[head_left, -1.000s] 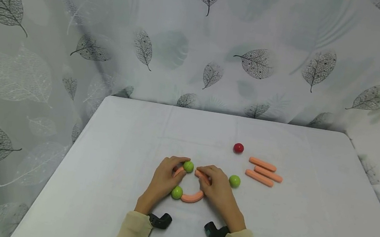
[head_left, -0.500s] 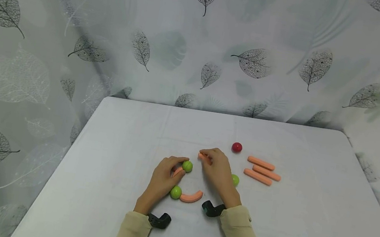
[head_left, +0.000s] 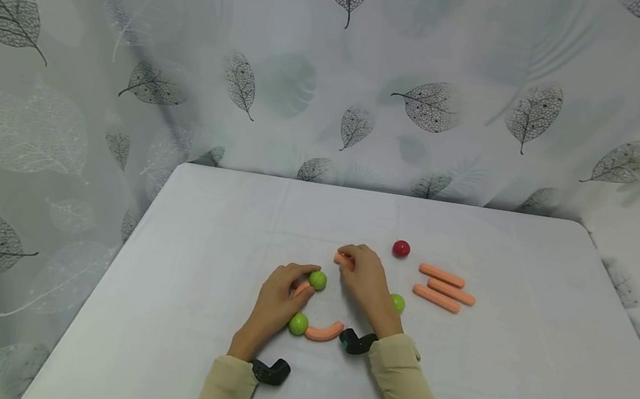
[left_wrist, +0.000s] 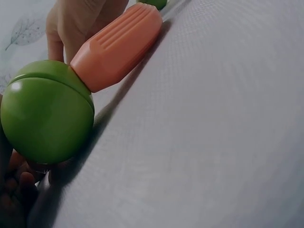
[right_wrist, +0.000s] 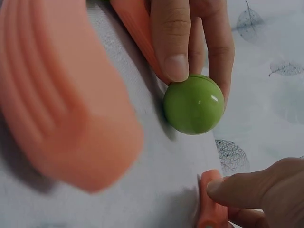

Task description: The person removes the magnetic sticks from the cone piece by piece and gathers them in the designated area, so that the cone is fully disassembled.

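My left hand (head_left: 274,299) curls its thumb and fingers round a green ball (head_left: 317,280) and the curved orange rod (head_left: 301,288) joining it; fingers partly cover the rod. Farther back, my right hand (head_left: 366,282) pinches another curved orange rod (head_left: 343,259), seen beside its thumb in the right wrist view (right_wrist: 213,202). Nearer the body, a second green ball (head_left: 298,324) adjoins a ribbed curved rod (head_left: 325,331); both look large in the left wrist view, the ball (left_wrist: 47,114) at left. A third green ball (head_left: 397,303) is partly hidden behind the right wrist.
Several straight orange rods (head_left: 435,298) lie to the right of the right hand. A red ball (head_left: 401,248) sits behind them to the left. The white table (head_left: 217,225) backs onto a leaf-patterned curtain (head_left: 279,138). Both wrists carry black cameras (head_left: 271,371).
My right hand has lifted its curved rod off from beside the held ball and shifted it toward the table's back. The left hand stays in place.
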Demonstrator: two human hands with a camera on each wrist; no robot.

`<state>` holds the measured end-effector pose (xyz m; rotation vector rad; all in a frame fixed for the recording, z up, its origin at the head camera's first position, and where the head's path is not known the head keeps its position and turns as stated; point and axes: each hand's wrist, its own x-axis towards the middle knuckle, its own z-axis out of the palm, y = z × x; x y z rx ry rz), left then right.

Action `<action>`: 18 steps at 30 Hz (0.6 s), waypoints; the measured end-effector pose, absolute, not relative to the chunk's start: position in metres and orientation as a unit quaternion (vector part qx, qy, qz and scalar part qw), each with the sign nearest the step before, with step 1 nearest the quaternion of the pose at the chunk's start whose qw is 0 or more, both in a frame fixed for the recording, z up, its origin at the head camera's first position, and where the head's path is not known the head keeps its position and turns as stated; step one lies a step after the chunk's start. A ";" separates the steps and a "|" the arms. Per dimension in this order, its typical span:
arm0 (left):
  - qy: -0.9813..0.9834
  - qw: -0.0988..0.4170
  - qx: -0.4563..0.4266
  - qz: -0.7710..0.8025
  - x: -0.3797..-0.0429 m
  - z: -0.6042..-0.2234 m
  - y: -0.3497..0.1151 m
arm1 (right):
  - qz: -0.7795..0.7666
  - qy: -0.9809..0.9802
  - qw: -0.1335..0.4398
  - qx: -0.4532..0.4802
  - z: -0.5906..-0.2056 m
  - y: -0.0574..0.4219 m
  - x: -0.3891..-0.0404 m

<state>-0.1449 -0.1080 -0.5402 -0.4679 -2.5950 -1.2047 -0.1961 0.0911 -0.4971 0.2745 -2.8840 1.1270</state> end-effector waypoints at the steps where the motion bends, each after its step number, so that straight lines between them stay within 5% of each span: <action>1: -0.889 0.118 -0.159 -0.412 -0.145 -0.540 -0.108 | 0.360 -0.929 0.018 0.090 -0.497 0.092 -0.196; 18: -0.916 -0.007 -0.152 -0.371 -0.130 -0.502 -0.111 | 0.315 -0.928 0.004 0.201 -0.468 0.155 -0.157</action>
